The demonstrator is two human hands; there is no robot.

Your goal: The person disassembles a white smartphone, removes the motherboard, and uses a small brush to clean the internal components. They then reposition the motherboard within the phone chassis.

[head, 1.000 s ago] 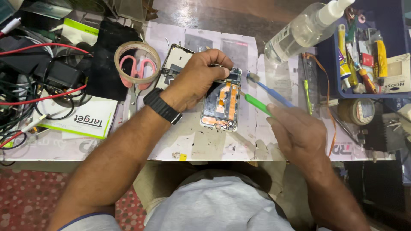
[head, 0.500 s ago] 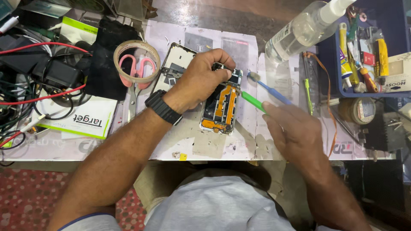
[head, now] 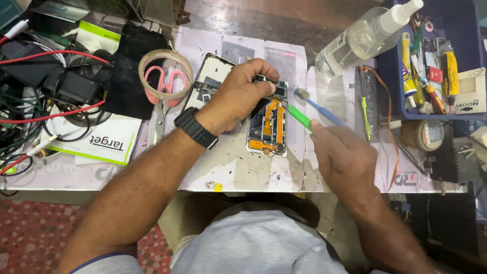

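— Looking at the middle of the frame, what has the left hand [head: 238, 96] got?

— It is clamped over the top end of an opened smartphone [head: 268, 126], fingers curled on its upper edge. The phone lies back-off on the white mat [head: 228, 167] of the desk, orange flex cables and the board showing. A black wristwatch [head: 195, 128] sits on that wrist.

— And the right hand [head: 345, 157]?

— Lower right of centre, closed around a green pry tool [head: 299, 117]. The tool's tip points up and left, at or just beside the phone's right edge; whether it touches I cannot tell.

— What lies close by?

— A blue toothbrush [head: 317, 106] just right of the phone, slanted on the mat. Left of the left hand, partly under it, is a detached phone frame [head: 205, 83]. Further left, pink-handled scissors [head: 163, 94] lie inside a roll of clear tape [head: 166, 73].

— The edges?

— A clear spray bottle [head: 362, 38] lies tilted at the upper right, next to a blue tray [head: 390, 76] of tubes and small tools. A tangle of black and red cables [head: 45, 91] fills the upper left.
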